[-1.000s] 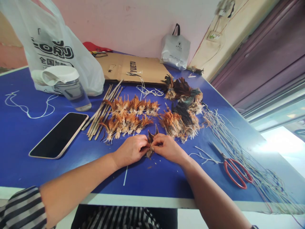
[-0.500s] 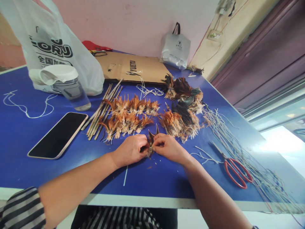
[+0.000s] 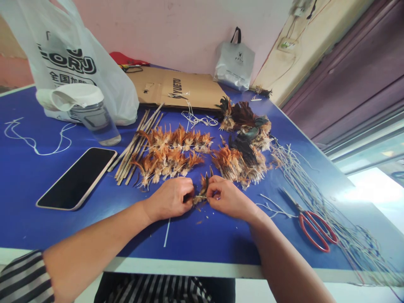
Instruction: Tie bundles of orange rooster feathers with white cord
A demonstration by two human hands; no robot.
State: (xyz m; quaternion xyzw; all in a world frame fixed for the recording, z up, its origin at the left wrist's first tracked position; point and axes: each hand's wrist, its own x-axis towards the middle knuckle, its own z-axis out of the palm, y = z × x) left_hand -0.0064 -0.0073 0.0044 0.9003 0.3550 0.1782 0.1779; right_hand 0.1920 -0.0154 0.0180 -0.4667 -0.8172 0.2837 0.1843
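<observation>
A small feather bundle, its dark tips pointed away and its base fluffy brown, is kept between both hands; its lower part is crossed by pale string.

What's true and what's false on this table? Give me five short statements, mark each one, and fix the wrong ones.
1. The phone lies on the blue tabletop. True.
2. The left hand holds the phone. False: its fingers are curled at a small feather bundle.
3. The right hand is at that feather bundle too. True.
4. The scissors lie left of the phone. False: they lie to its right.
5. The white plastic bag is behind the bottle. True.
</observation>
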